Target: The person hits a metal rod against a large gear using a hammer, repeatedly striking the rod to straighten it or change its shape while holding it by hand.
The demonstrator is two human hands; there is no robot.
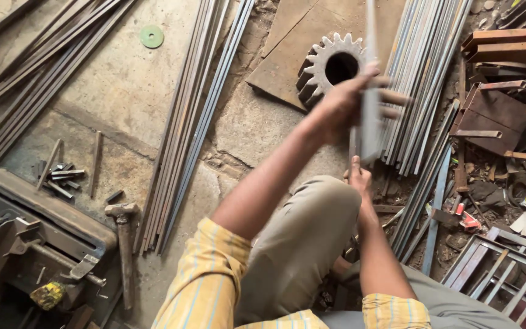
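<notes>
On a cracked workshop floor [123, 97] strewn with steel, we clamp our left hand [343, 103] round one flat metal strip [371, 79], lifted at one o'clock; our right hand [358, 178] pinches its lower end. The strip bundle [418, 67] remains untouched.

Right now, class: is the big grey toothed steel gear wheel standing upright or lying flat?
Lying flat. The grey toothed steel gear wheel rests on a rusty steel plate, its round centre hole facing up toward the camera.
</notes>
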